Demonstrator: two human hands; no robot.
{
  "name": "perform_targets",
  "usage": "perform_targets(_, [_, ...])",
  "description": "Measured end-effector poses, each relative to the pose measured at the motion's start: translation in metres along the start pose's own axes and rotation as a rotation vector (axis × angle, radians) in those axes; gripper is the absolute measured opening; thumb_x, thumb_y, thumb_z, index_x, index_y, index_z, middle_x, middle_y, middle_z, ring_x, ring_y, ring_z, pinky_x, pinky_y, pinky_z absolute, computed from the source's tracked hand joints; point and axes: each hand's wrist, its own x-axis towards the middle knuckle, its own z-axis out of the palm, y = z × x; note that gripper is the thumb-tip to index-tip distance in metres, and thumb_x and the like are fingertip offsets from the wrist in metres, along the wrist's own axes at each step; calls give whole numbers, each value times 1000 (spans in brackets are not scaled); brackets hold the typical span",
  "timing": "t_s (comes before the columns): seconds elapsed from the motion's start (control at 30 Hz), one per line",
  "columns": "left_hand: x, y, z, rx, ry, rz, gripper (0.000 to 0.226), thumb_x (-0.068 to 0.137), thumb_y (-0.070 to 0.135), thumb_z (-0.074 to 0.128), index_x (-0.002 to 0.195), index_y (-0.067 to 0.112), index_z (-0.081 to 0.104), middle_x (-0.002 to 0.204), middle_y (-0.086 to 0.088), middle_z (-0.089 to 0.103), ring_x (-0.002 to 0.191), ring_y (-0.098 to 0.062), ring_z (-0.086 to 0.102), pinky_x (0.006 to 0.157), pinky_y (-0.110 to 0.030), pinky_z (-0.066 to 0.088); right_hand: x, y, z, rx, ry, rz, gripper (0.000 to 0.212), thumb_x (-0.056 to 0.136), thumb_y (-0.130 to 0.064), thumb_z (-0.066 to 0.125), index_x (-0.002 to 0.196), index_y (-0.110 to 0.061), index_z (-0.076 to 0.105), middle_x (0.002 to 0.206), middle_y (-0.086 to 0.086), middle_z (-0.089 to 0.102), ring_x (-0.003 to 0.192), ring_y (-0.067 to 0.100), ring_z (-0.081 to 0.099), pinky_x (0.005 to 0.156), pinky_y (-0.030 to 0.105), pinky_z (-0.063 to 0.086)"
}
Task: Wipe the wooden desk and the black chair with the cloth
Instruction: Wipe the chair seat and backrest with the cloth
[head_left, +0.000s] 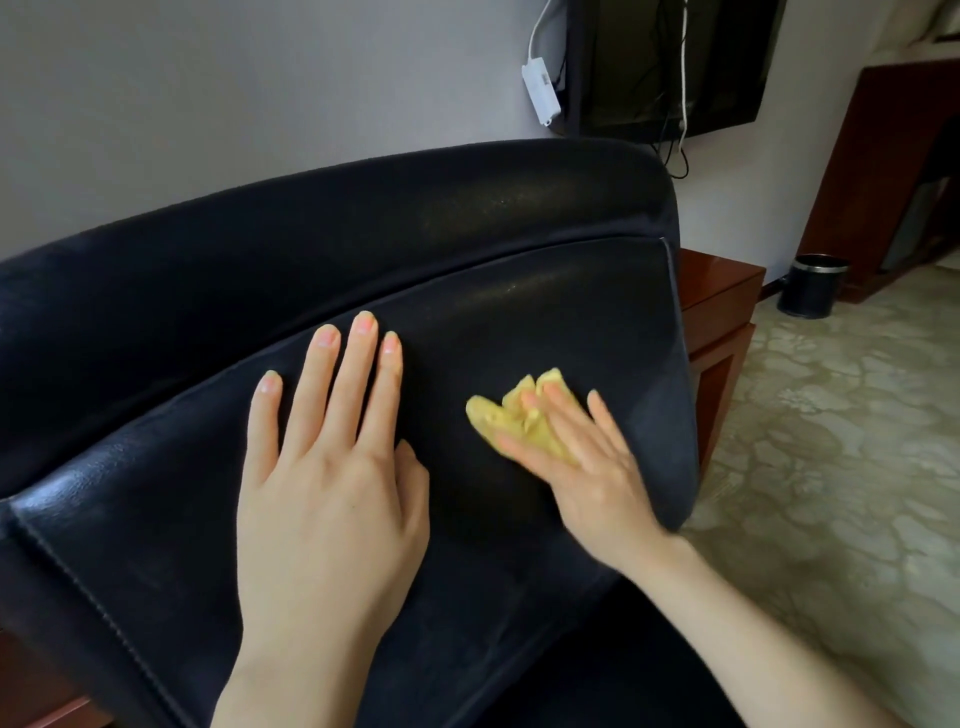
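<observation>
The black chair (363, 234) fills the view, backrest towards the camera. The left hand (327, 467) lies flat on the padded back panel, fingers (358, 374) straight and slightly apart, holding nothing. The right hand (587, 467), blurred, presses the crumpled yellow cloth (519, 415) against the same panel, fingers spread and straight over it. The wooden bench (722, 291) stands just behind the chair's right edge. A black waste bin (813, 286) stands on the floor beyond.

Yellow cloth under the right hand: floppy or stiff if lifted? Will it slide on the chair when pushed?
Probably floppy: the yellow cloth lies bunched in soft folds under the right hand, so it would likely droop when lifted. It looks thin, so probably light. It should slide fairly easily on the black chair, whose surface looks smooth and glossy.
</observation>
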Motion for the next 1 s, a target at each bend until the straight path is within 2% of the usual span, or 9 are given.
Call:
perform_targets(0.23, [1, 5, 2, -6, 12, -36, 62, 85, 22, 44, 146, 10, 37, 155, -5, 28, 144, -23, 21, 116, -44, 11, 79, 66, -26, 30, 27, 199, 50, 96, -7, 30, 142, -27, 32, 149, 13, 34, 143, 21, 17, 119, 36, 5])
perform_targets(0.33, [1, 5, 3, -2, 17, -36, 62, 85, 22, 44, 146, 10, 36, 155, -5, 27, 144, -22, 21, 116, -44, 11, 95, 80, -30, 209, 154, 433, 46, 98, -14, 29, 141, -24, 39, 147, 15, 38, 138, 29, 32, 117, 43, 23])
perform_targets(0.4, [0, 5, 4, -5, 24, -38, 62, 85, 22, 44, 146, 10, 37, 155, -5, 27, 144, -22, 21, 116, -44, 10, 93, 77, -28, 281, 221, 545, 45, 98, -13, 32, 139, -22, 45, 147, 13, 38, 136, 26, 36, 112, 25, 31])
perform_targets(0.47, [0, 5, 5, -10, 35, -38, 62, 85, 22, 44, 146, 10, 37, 155, -5, 28, 144, -22, 21, 116, -43, 10, 85, 71, -23, 278, 260, 615, 44, 98, -12, 33, 138, -23, 47, 149, 12, 36, 136, 22, 35, 104, 1, 23])
perform_targets(0.53, [0, 5, 6, -14, 43, -37, 62, 85, 22, 45, 146, 9, 37, 155, -6, 28, 144, -22, 20, 116, -43, 9, 72, 62, -17, 302, 293, 705, 44, 99, -10, 35, 139, -27, 44, 150, 9, 35, 138, 21, 32, 98, -5, 18])
perform_targets(0.6, [0, 5, 6, -14, 49, -39, 63, 85, 22, 45, 146, 9, 36, 155, -6, 27, 144, -22, 19, 116, -42, 8, 55, 52, -12, 313, 334, 773, 46, 99, -8, 37, 138, -34, 41, 151, 7, 33, 141, 21, 28, 103, 2, 21])
perform_targets(0.73, [-1, 6, 6, -8, 46, -40, 63, 85, 22, 45, 146, 9, 36, 155, -6, 26, 144, -22, 19, 116, -43, 9, 19, 34, -4, 331, 397, 881, 47, 99, -7, 40, 135, -36, 43, 152, 5, 31, 142, 19, 26, 114, 34, 30])
perform_targets(0.9, [-1, 7, 6, -13, 44, -51, 63, 85, 22, 45, 146, 9, 35, 155, -6, 26, 144, -22, 19, 116, -43, 9, -15, 14, 6, 339, 453, 1003, 49, 98, -2, 40, 136, -32, 46, 154, 6, 27, 140, -1, 15, 112, 28, 30])
perform_targets(1.0, [-1, 8, 5, -17, 38, -52, 64, 84, 23, 45, 146, 9, 35, 156, -6, 25, 144, -21, 17, 116, -43, 8, -43, -7, 14, 355, 499, 1043, 46, 96, -2, 42, 135, -26, 48, 152, 4, 30, 142, 5, 17, 111, 27, 31])
